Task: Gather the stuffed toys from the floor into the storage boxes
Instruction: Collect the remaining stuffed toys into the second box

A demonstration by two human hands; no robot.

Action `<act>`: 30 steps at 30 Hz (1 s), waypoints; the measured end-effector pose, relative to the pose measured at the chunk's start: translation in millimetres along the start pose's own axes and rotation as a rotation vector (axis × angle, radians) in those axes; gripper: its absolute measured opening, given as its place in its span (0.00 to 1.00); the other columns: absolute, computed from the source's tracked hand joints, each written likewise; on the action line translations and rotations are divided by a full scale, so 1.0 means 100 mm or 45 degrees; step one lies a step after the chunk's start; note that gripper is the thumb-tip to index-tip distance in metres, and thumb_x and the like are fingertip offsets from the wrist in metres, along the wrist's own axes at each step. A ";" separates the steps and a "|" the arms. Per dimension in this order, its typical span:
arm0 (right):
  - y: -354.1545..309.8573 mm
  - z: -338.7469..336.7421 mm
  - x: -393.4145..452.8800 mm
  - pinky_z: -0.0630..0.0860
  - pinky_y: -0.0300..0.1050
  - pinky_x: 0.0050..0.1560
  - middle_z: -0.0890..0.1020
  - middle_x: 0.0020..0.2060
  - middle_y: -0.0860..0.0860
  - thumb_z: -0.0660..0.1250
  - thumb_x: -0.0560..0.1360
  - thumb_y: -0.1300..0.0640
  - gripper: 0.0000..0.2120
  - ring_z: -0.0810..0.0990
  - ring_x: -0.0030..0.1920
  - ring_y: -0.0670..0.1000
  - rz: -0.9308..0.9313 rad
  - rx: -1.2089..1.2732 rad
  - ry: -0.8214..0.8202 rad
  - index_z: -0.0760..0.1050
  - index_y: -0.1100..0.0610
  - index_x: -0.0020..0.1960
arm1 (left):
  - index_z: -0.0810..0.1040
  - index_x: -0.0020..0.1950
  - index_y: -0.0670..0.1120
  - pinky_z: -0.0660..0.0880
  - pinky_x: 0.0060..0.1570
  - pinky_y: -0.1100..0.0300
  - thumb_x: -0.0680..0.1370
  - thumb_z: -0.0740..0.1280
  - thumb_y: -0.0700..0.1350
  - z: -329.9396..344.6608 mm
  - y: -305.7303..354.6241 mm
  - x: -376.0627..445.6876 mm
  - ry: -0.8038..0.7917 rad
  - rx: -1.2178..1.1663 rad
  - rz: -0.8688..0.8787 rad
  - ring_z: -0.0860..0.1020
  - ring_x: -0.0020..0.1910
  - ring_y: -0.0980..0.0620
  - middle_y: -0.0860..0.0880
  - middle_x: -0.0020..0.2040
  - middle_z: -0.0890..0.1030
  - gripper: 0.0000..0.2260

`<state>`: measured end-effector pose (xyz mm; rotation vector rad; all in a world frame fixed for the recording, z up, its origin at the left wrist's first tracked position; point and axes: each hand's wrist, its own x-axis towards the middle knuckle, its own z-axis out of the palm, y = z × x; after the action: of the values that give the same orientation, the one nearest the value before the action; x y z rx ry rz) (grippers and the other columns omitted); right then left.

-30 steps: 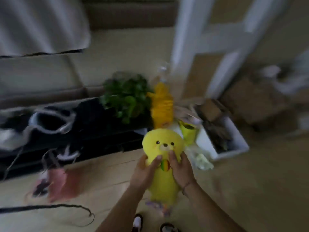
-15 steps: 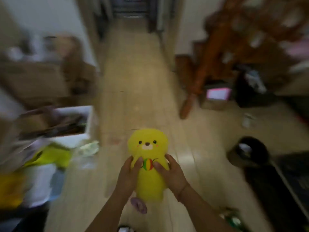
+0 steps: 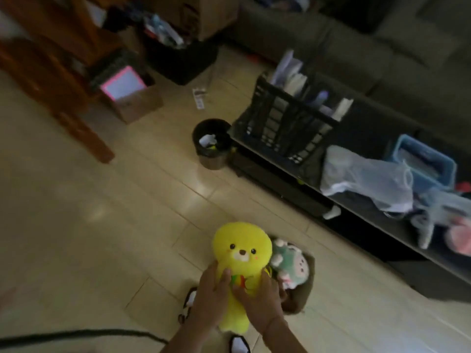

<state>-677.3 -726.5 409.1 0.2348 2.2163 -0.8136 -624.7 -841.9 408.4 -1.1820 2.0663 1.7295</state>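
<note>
Yellow plush bear [image 3: 242,253] held upright in front of person, face toward cam, above tile floor [image 3: 102,225]. Left hand [image 3: 211,299] grips its left side at mid-body, thumb [image 3: 225,276] curled over the front next to the rainbow patch, other fingers wrapped behind, not visible. Right hand [image 3: 260,299] grips the right side, thumb across front below the patch, fingers curled round the back. Head sticks out above both hands, bottom of body hangs below the wrists. Just right of bear & lower: brown box [image 3: 303,291] w/ a green-white plush [image 3: 288,266] inside. Further back: black bin [image 3: 211,143], black crate [image 3: 288,123] on low dark table [image 3: 382,222]. Slight blur.
</note>
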 end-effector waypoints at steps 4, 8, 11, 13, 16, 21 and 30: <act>0.34 0.08 0.48 0.76 0.47 0.57 0.78 0.58 0.49 0.71 0.54 0.26 0.44 0.77 0.58 0.51 0.227 0.107 0.015 0.71 0.48 0.63 | 0.69 0.72 0.47 0.69 0.65 0.54 0.74 0.65 0.60 0.31 -0.17 0.48 -0.127 0.162 -0.081 0.72 0.66 0.48 0.46 0.68 0.74 0.30; 0.52 0.33 1.11 0.75 0.44 0.54 0.80 0.56 0.52 0.66 0.43 0.20 0.58 0.79 0.54 0.52 0.279 0.262 0.114 0.72 0.53 0.65 | 0.67 0.73 0.49 0.67 0.61 0.63 0.60 0.60 0.76 0.71 -0.51 1.11 -0.132 0.330 0.057 0.73 0.66 0.51 0.52 0.67 0.72 0.48; 0.71 0.56 1.76 0.72 0.45 0.61 0.77 0.63 0.55 0.72 0.58 0.29 0.49 0.76 0.62 0.55 0.249 0.291 0.201 0.68 0.57 0.70 | 0.69 0.71 0.45 0.68 0.62 0.56 0.63 0.59 0.74 1.11 -0.96 1.72 -0.101 0.404 0.137 0.74 0.65 0.45 0.47 0.66 0.74 0.45; 0.87 0.74 2.24 0.68 0.43 0.63 0.72 0.64 0.50 0.69 0.73 0.44 0.33 0.72 0.67 0.55 0.180 0.235 0.135 0.63 0.53 0.73 | 0.71 0.69 0.40 0.70 0.61 0.52 0.70 0.61 0.64 1.31 -1.26 2.13 -0.039 0.454 0.178 0.75 0.62 0.39 0.40 0.65 0.76 0.36; 1.11 0.97 2.90 0.60 0.44 0.67 0.69 0.66 0.53 0.59 0.77 0.41 0.28 0.65 0.69 0.57 0.113 -0.081 0.070 0.61 0.54 0.72 | 0.71 0.69 0.38 0.70 0.65 0.50 0.73 0.59 0.61 1.46 -1.69 2.67 -0.069 0.577 0.230 0.74 0.65 0.38 0.38 0.68 0.73 0.33; 1.36 1.18 3.19 0.57 0.55 0.74 0.51 0.77 0.54 0.57 0.71 0.33 0.46 0.52 0.76 0.59 -0.067 -0.485 0.297 0.44 0.55 0.79 | 0.67 0.73 0.44 0.61 0.72 0.54 0.77 0.64 0.55 1.53 -1.77 3.03 -0.008 0.782 0.455 0.60 0.75 0.45 0.43 0.77 0.60 0.27; 1.86 1.67 3.47 0.53 0.60 0.71 0.55 0.77 0.59 0.56 0.71 0.38 0.39 0.58 0.75 0.62 -0.319 -0.872 0.185 0.61 0.58 0.76 | 0.49 0.79 0.59 0.46 0.75 0.37 0.75 0.36 0.70 2.01 -1.94 3.37 -0.463 1.436 0.692 0.39 0.79 0.45 0.53 0.80 0.42 0.34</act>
<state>-747.8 -711.8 -12.5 -0.3310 2.5501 -0.1229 -782.3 -810.2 0.8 0.0278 2.5654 0.5172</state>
